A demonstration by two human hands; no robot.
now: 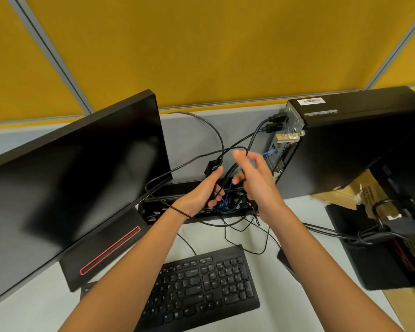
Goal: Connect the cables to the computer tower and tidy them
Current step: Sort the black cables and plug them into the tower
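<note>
Cables [228, 152] loop in a loose black tangle in front of the computer tower [355, 140], filling most of the free desk [34, 307] between it and the monitor [70, 176]. The tower stands upright on the desk, its metal back panel turned toward the tangle, with two black plugs seated near the top of that panel, a silver screw-in connector just below them and a thin blue cable [267, 153] lower down. Left of the tower, the monitor's glossy dark screen leans in, its edge close to the nearest loop. Below the tower's back panel a long black tray [168, 188] runs along the desk, and more wires, one of them blue, lie bunched in it.

Two hands work in the gap. The left hand [201, 192] curls its fingers round a bunch of black wires over the tray; a small black box-shaped connector [211, 167] hangs just above its thumb. The right hand [252, 178], nearer the tower, has its thumb raised and its fingers bent round a black cable that rises toward the upper plugs.

One flat black keyboard [201, 291] with matte keys lies nearer the viewer than the tower, a thin wire running from its top edge toward the tray. Torn brown cardboard [345, 190] pokes out beside the tower's base. Yellow fabric partition panels [201, 44] with grey metal strips close the desk's far edge behind the tower.
</note>
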